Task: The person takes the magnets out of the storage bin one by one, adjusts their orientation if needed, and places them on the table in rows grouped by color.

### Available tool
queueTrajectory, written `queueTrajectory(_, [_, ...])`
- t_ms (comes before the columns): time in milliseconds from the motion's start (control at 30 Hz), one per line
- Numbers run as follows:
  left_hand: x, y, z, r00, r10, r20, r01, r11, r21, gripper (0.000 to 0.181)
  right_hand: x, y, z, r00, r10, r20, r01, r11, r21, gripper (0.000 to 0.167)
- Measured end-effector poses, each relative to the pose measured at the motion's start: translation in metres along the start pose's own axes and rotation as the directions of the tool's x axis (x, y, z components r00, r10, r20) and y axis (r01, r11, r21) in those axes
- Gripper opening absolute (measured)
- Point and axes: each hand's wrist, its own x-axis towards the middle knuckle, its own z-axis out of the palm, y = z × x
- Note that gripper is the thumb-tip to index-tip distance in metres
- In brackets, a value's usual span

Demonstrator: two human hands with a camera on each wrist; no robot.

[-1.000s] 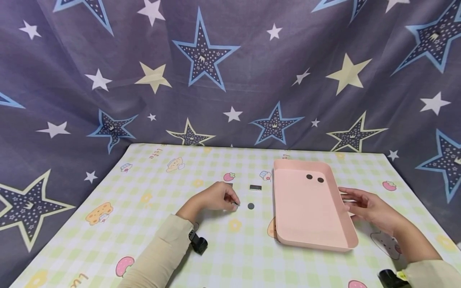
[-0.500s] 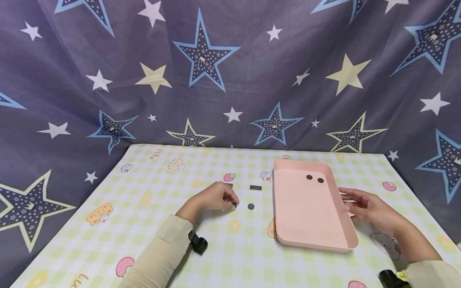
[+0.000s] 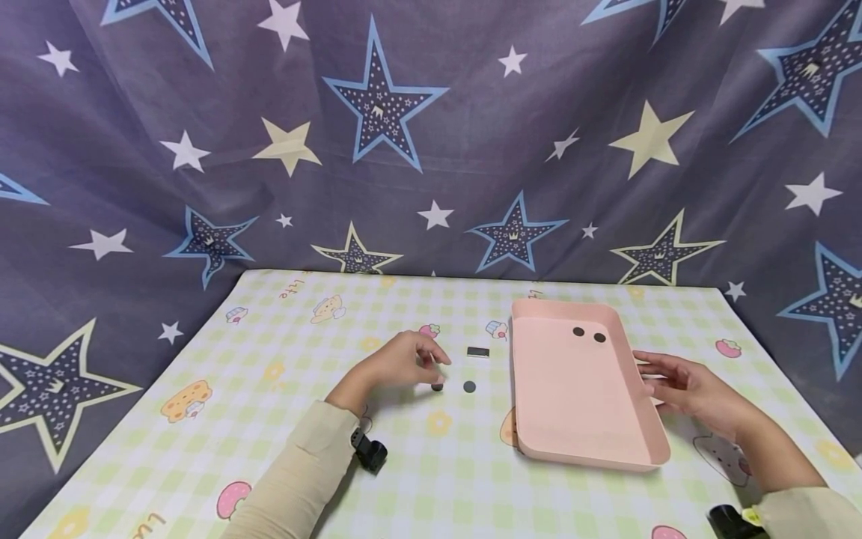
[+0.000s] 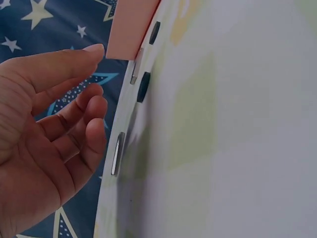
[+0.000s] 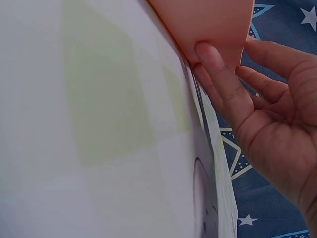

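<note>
My left hand [image 3: 402, 362] hovers over the table with its fingers loosely parted and nothing between them. Just beneath its thumb a dark round disc [image 3: 437, 387] lies flat, seen edge-on in the left wrist view as a disc [image 4: 143, 87]. To its right is another dark disc [image 3: 469, 387]. A small dark rectangular piece with a silvery edge [image 3: 478, 352] lies behind them. A similar flat piece [image 4: 117, 153] shows in the left wrist view; the hand hides it from the head camera. My right hand [image 3: 697, 393] rests its fingertips against the pink tray's [image 3: 582, 412] right wall.
Two dark discs, a left one [image 3: 578, 331] and a right one [image 3: 599, 337], lie inside the tray near its far end. A checked cloth [image 3: 303, 337] covers the table. A star-patterned curtain [image 3: 465, 150] hangs behind the far edge.
My left hand has let go of the disc it was pinching and lifted slightly, its fingers spreading. That disc now lies on the cloth. The right hand and tray have not moved.
</note>
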Motion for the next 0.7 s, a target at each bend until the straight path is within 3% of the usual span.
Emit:
queueTrajectory(200, [0.005, 0.005, -0.001, 0.997, 0.077, -0.024, -0.078, 0.997, -0.026, 0.019, 0.0, 0.002, 0.001, 1.0, 0.0, -0.002, 0.0, 1.0, -0.008, 0.059])
queueTrajectory(700, [0.017, 0.026, 0.005, 0.995, 0.084, -0.05, -0.089, 0.99, -0.108, 0.028, 0.002, 0.004, 0.001, 1.0, -0.001, -0.005, 0.001, 1.0, -0.016, 0.06])
